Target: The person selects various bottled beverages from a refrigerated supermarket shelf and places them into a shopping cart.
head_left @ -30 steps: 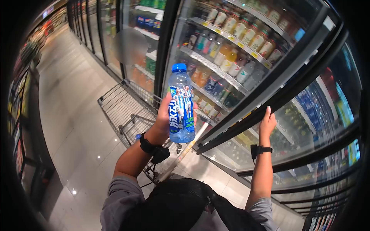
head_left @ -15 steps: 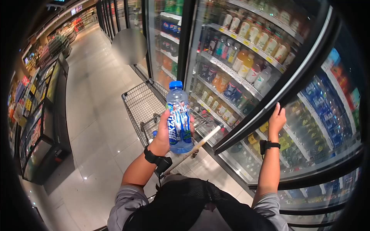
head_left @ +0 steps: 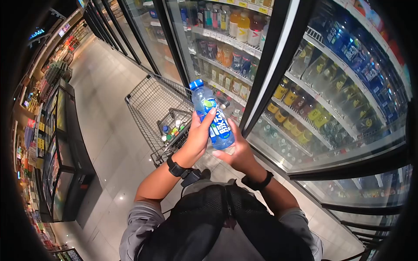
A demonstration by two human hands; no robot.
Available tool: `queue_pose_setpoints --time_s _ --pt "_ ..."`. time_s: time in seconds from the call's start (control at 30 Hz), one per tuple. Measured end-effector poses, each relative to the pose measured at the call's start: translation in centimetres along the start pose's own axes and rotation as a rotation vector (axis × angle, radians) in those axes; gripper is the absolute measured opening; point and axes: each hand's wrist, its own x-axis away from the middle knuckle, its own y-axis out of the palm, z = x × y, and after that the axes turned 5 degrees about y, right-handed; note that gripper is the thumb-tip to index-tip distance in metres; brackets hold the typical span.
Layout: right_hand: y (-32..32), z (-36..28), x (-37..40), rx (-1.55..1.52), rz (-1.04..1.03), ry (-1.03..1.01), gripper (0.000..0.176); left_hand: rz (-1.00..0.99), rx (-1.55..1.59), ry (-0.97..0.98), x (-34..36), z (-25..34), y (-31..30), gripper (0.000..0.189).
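Tilted in front of my body is a clear plastic drink bottle [head_left: 220,126] with a blue cap and a blue-and-white label. My left hand [head_left: 201,132] is closed around its side, the thumb lying across the label. At the lower end of the bottle, my right hand [head_left: 239,150] grips the base between thumb and fingers. Both hands wear black wrist straps. Beyond the bottle stands a wire shopping cart [head_left: 143,93], with a few small packed items [head_left: 173,129] in it near my left hand.
Glass-door drink coolers [head_left: 305,126] run along the right, their black door frame [head_left: 272,65] close to my right hand. Shelves of bottles show behind the glass. On the left, a low display case [head_left: 65,148] borders the tiled aisle floor [head_left: 104,78].
My right hand has left the cooler door and now holds the bottle's lower end. The bottle has tilted and turned, showing another side of its label. The view has shifted.
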Motion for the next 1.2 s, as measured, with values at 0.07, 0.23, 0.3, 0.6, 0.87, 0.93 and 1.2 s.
queue_pose_setpoints --time_s 0.07,0.23,0.3,0.6,0.87,0.93,1.2 --pt "-0.2 -0.6 0.7 0.019 0.102 -0.107 0.094 -0.003 -0.031 0.034 1.1 -1.0 1.6 0.041" --pt "-2.5 -0.4 2.8 -0.42 0.085 0.095 0.062 -0.093 -0.072 0.083 2.5 -1.2 3.2 0.045" --pt "-3.3 -1.8 3.5 -0.735 -0.049 0.236 0.062 -0.243 0.026 0.097 2.7 0.1 3.7 0.054" --pt "-5.7 -4.8 6.4 -0.693 -0.171 0.144 0.081 -0.425 0.023 0.001 4.3 -0.6 6.0 0.11" --pt "-6.9 -4.8 7.9 -0.652 -0.11 0.085 0.084 -0.429 -0.02 0.012 4.8 -0.1 8.1 0.109" --pt "-6.7 -4.0 8.1 -0.624 -0.087 0.048 0.082 -0.445 0.014 0.001 4.9 0.0 8.2 0.108" --pt "-7.0 -4.9 8.4 -0.63 -0.12 -0.103 0.081 -0.45 -0.051 0.038 5.8 0.7 8.9 0.112"
